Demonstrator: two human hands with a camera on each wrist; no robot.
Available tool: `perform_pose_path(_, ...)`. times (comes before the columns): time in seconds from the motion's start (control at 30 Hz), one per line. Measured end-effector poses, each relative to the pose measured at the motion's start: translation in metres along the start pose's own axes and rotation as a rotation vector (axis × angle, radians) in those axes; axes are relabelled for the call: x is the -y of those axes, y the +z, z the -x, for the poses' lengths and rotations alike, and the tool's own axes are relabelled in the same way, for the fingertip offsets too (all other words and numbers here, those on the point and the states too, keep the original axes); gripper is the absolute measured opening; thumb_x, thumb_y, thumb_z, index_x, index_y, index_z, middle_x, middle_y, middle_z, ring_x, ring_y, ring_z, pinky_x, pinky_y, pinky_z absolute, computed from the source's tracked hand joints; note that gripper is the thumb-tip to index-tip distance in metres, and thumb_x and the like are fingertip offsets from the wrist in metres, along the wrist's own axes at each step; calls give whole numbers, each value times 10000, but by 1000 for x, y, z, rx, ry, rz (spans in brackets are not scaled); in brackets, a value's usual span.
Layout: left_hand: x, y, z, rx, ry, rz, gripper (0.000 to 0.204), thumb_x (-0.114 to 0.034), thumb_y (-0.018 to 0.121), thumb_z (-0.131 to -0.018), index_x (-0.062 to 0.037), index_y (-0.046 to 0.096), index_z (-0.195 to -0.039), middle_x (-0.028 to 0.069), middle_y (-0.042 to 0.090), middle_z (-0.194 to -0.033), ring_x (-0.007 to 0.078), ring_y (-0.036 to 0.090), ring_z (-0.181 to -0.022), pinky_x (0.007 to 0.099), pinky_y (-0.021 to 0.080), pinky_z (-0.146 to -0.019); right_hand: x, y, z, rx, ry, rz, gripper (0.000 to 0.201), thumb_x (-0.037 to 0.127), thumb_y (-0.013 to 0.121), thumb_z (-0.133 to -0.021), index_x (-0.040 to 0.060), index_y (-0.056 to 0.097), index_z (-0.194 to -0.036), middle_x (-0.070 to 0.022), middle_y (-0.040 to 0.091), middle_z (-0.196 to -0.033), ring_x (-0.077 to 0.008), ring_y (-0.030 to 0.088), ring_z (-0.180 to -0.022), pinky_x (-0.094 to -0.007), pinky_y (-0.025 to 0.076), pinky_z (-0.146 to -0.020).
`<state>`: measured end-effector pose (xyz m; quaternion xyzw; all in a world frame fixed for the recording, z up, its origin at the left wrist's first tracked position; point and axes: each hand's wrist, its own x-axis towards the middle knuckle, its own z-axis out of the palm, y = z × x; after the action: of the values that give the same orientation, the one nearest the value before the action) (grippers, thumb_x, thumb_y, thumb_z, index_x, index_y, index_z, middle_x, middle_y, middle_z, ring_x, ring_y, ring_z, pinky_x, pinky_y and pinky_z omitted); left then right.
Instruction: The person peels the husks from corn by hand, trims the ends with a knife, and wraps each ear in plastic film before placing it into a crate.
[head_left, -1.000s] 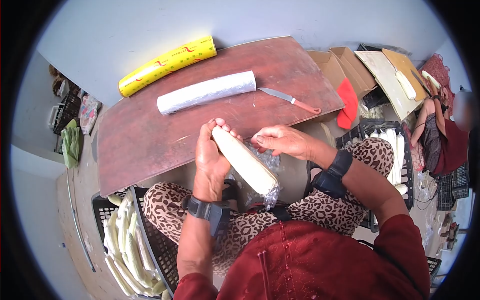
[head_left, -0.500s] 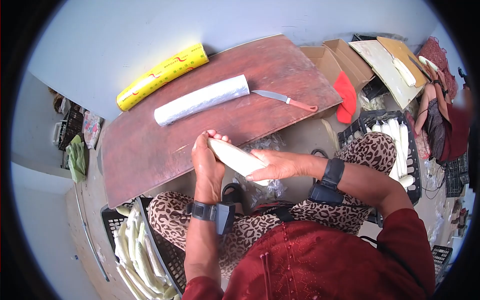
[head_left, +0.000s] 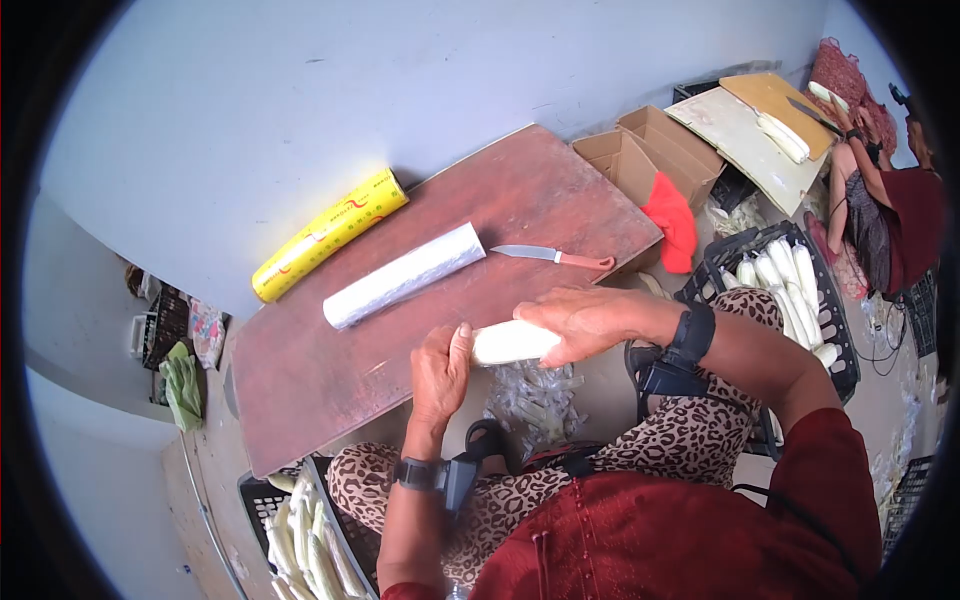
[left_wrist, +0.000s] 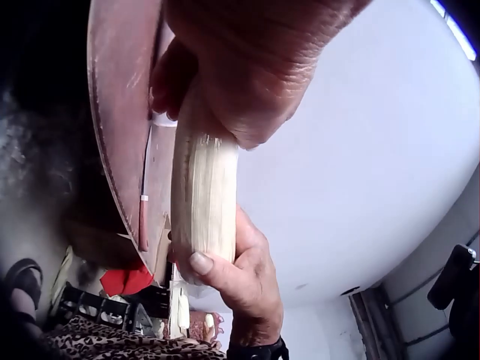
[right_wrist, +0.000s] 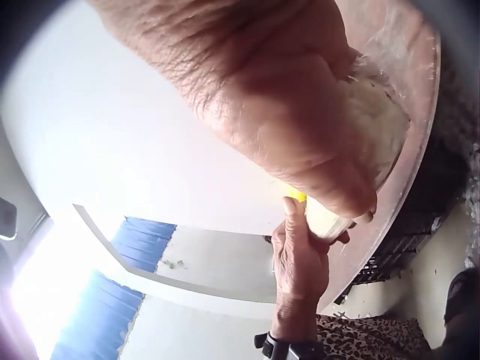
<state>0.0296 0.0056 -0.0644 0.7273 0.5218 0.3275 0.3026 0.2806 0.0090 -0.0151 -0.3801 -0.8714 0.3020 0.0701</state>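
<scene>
A long pale vegetable (head_left: 505,343) lies level between both hands, over the near edge of the reddish board table (head_left: 370,370). My left hand (head_left: 438,375) grips one end, its thumb up along the side. Around the opposite end curls my right hand (head_left: 592,318). Lengthwise streaks mark the vegetable (left_wrist: 204,191) in the left wrist view, where the right thumb presses on it. Clear film shows around its end in the right wrist view. On the table are a roll of clear film (head_left: 405,277) and a knife (head_left: 530,252) with a reddish handle.
A yellow printed roll (head_left: 330,235) leans at the table's back. Black crates of pale vegetables stand left (head_left: 250,490) and right (head_left: 850,365). Crumpled film (head_left: 540,400) litters the floor. Cardboard boxes (head_left: 670,145) and a red cloth (head_left: 672,222) lie right; another person (head_left: 905,225) sits beyond.
My right hand has come in from beside the vegetable and taken hold of its end. The vegetable has swung from slanting toward me to nearly level across.
</scene>
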Motion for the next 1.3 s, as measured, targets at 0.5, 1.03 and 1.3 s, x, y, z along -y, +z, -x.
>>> perform_pose_path(0.5,-55,7,-20,472,226,-228,765,-470,832,-689,17,551,-1208,210,672,-945,349,670,-877,399,521,-770,9,-30,-21,234,30,75,485,408,740,-693,-30,664,-885,-203,677,-814,-342,660,-758,-427,485,-634)
perform_pose_path(1.03,-41,-4,-27,347,-232,817,472,-172,741,-836,-34,516,-1227,64,621,-944,155,622,-783,303,552,-681,-11,-68,-7,-200,129,-940,753,539,695,-830,-61,497,-1240,-115,610,-975,-110,587,-641,-216,464,-519)
perform_pose_path(1.3,-37,-4,-21,393,-206,720,401,-123,756,-827,-23,553,-1159,35,621,-929,108,594,-751,262,522,-664,-22,-55,-22,-411,47,-1003,106,93,635,-924,-6,618,-954,-13,582,-758,-44,514,-599,-189,404,-517)
